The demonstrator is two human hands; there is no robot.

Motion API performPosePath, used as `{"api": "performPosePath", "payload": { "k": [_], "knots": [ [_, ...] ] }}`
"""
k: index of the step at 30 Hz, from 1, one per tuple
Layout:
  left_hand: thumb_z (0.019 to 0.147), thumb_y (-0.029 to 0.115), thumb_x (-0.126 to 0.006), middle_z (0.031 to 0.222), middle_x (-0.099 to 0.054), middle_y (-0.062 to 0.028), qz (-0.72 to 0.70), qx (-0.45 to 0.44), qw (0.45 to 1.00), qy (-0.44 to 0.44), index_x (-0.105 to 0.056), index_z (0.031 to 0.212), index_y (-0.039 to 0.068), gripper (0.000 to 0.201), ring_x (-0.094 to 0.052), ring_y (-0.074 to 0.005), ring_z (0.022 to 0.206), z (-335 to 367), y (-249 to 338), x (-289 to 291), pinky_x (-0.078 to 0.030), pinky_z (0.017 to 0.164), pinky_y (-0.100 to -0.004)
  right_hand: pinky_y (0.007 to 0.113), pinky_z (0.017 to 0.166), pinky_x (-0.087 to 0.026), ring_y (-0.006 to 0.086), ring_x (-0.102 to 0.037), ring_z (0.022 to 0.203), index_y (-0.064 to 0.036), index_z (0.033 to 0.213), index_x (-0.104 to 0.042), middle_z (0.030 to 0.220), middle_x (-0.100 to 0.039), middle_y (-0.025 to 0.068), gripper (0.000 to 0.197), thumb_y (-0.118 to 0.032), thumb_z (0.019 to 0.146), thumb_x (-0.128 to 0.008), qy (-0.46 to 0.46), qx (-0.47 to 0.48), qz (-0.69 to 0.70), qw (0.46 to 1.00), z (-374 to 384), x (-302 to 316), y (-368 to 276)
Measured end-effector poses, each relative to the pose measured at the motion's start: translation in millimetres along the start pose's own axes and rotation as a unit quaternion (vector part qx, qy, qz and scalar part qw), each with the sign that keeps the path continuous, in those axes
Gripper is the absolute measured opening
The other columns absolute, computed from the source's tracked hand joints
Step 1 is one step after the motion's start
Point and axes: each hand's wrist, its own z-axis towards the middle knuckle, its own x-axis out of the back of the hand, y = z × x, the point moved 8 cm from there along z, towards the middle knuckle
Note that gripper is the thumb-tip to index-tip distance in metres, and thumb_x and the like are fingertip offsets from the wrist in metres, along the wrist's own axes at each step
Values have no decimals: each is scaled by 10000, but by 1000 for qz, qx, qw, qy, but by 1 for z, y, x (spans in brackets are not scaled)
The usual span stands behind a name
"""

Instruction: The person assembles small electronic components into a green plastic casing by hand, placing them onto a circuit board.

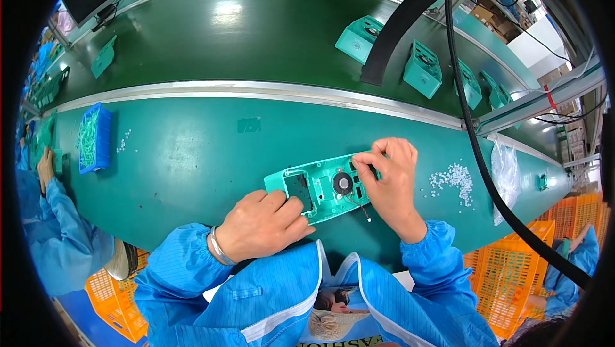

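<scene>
A green plastic housing [325, 205] lies open side up on the bench before me, a rectangular opening in its left half. Set in its right half is a round black speaker [343, 183], from which a thin wire [360, 208] with a small white plug runs over the near edge. My left hand [261, 226] grips the housing's near left end with curled fingers. At the far right corner my right hand [392, 177] has thumb and forefinger pinched together over the housing; whatever they hold is too small to make out.
Small white pieces [453, 183] lie scattered right of the housing, beside a clear plastic bag [505, 180]. A blue bin [96, 139] of green parts stands left, near another person's hand [46, 169]. Beyond the metal rail, green housings [423, 70] sit on the conveyor. A black cable [477, 145] hangs at right.
</scene>
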Motion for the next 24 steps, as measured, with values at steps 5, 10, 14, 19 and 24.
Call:
{"api": "performPosePath", "payload": {
  "k": [5, 10, 14, 19, 24],
  "knots": [
    [717, 330, -829, 834, -538, -29, -2, 1, 1000, -9, -533, 751, 141, 352, -536, -181, 675, 1, 1, -1, -443, 520, -326, 439, 913, -399, 259, -570, 934, -112, 835, -744, 891, -574, 15, 147, -85, 717, -827, 1, -1, -6, 1000, -1, 0, -2],
    [710, 329, -829, 834, -536, -30, 5, 5, 1000, -11, -531, 750, 137, 357, -537, -187, 681, -1, 1, -2, -448, 524, -334, 483, 936, -399, 272, -579, 948, -118, 894, -758, 905, -605, 19, 193, -85, 722, -838, 12, 79, -90, 993, 0, 7, -23],
    [696, 321, -829, 830, -535, -37, 4, 1, 1000, -2, -524, 737, 135, 359, -536, -195, 680, 2, 3, -4, -454, 529, -344, 500, 941, -400, 287, -576, 962, -116, 942, -768, 908, -597, 20, 232, -90, 720, -832, -17, 82, -87, 993, -7, 11, -25],
    [737, 326, -810, 780, -495, -18, -2, 5, 1000, -9, -544, 737, 146, 322, -533, -195, 694, 5, 0, -2, -413, 547, -349, 504, 957, -404, 308, -554, 1027, -139, 1116, -757, 1054, -591, 58, 375, -96, 746, -802, -70, 57, -34, 995, -9, 11, -15],
    [693, 287, -839, 773, -499, -28, 14, 26, 1000, -5, -535, 721, 139, 339, -517, -209, 668, -3, 1, -2, -395, 537, -360, 425, 954, -415, 290, -556, 1048, -143, 1151, -754, 1112, -612, 76, 379, -31, 790, -774, 9, -31, -51, 998, -19, 62, 28]
  ]
}}
